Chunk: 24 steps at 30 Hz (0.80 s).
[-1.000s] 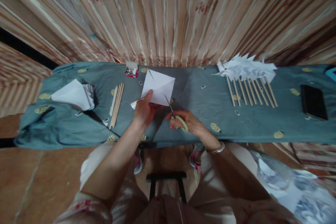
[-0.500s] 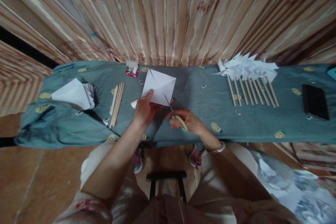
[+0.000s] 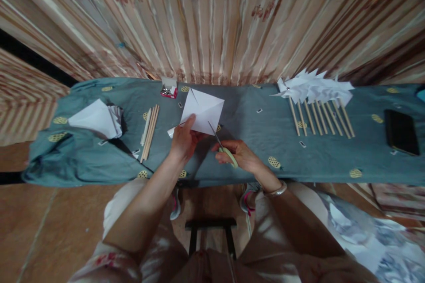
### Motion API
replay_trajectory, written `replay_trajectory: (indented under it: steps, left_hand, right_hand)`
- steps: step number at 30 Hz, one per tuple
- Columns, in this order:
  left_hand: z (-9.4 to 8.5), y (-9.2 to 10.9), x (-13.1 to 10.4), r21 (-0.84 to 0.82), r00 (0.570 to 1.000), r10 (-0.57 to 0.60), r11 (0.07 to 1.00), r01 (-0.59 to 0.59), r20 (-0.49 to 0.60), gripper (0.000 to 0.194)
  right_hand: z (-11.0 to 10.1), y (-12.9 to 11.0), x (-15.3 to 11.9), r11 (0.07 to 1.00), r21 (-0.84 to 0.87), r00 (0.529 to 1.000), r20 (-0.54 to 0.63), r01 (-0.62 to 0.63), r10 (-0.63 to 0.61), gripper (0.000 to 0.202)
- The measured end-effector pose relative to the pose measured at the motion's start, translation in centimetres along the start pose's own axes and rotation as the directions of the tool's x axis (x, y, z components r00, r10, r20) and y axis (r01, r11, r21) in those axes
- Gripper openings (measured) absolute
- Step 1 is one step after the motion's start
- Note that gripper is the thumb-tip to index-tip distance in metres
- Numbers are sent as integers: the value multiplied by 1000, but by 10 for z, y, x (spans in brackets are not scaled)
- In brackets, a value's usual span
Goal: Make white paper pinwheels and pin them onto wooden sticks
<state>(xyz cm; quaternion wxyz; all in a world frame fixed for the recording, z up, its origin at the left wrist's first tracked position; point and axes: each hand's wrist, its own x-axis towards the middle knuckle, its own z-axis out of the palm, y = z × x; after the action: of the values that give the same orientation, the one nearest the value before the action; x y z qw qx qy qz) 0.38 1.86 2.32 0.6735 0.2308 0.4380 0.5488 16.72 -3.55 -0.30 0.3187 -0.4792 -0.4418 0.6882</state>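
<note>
With the left hand (image 3: 183, 142), grasps a white sheet (image 3: 208, 108) at its lower left side, with thumb on top and fingers underneath. Holds most of the sheet just beyond that hand and to its right, spread out like a diamond above the cloth-covered table (image 3: 249, 119), with a slit running in from the far corner. With the right hand (image 3: 237, 154), grips scissors (image 3: 229, 156) by the green handle, with fingers curled around it and blades pointed up and leftward to the sheet's near corner. Keeps this hand near the sheet, below and to the right of it, apart from the left hand. Has a white roll (image 3: 171, 132) just beside the left hand, partly hidden. Farther left, has slim wooden sticks (image 3: 151, 135) beside a white stick (image 3: 145, 127), then a fanned paper stack (image 3: 94, 119). Beyond the sheet's far left side, has an open small box (image 3: 169, 92) with shiny bits inside. Well off to the right, has overlapping paper pinwheels (image 3: 314, 87) on wooden sticks, then a dark phone (image 3: 401, 131).
</note>
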Motion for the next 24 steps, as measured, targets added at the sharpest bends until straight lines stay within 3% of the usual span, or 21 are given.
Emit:
replay_trajectory:
  steps: [24]
  left_hand:
    - [2,0,-4,-4,1000,-22,1000,22,-15,8]
  right_hand:
    - [2,0,0,999,43,999,-44,9,-7,46]
